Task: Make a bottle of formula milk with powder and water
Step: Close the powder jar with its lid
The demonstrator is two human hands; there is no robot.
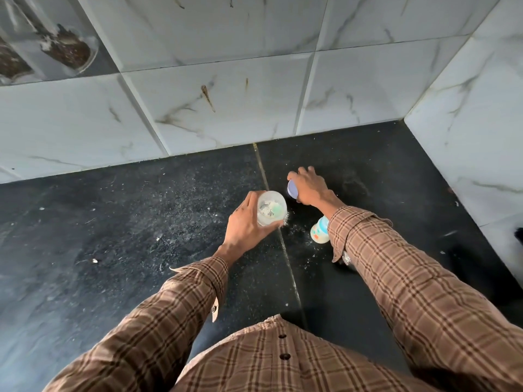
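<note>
My left hand (245, 222) grips a small clear powder container (270, 208) from its left side; it is open on top, with white powder and a green scoop inside. My right hand (308, 185) is a little further back, closed over a pale purple lid (292, 189). A baby bottle (320, 230) with blue print and white contents at its bottom stands on the black counter (141, 236), partly hidden under my right sleeve.
Spilled white powder is scattered on the counter around the container and bottle. White marble-look tile walls (226, 108) close off the back and right side. A small shiny object (346, 260) lies under my right cuff. A dark object (519, 236) shows at the right edge.
</note>
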